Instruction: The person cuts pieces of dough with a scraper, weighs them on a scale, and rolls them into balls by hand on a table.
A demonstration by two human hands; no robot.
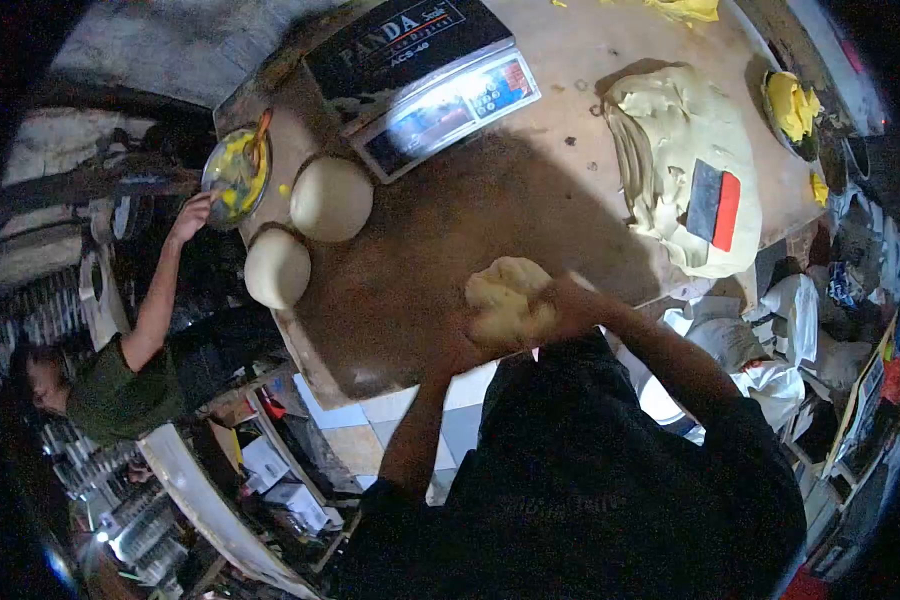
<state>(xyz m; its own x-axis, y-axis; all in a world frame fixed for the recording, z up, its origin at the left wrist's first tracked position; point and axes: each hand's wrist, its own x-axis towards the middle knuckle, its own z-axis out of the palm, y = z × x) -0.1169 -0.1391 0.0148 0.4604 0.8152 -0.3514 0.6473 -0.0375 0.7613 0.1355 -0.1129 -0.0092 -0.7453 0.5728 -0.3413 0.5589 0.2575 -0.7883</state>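
A lump of pale dough lies at the near edge of the table, its surface folded and uneven. My left hand grips it from the near left side, in deep shadow. On the opposite side, my right hand presses round the same dough; its fingers are dark and smeared. Two smooth dough balls, one larger and one smaller, sit at the table's left edge. To the right spreads a big soft dough mass with a red-handled scraper lying on it.
A digital scale stands at the back of the brown table. Another person's hand reaches to a metal bowl with yellow contents. A dish of yellow fat-like paste is at the right edge; bags lie below.
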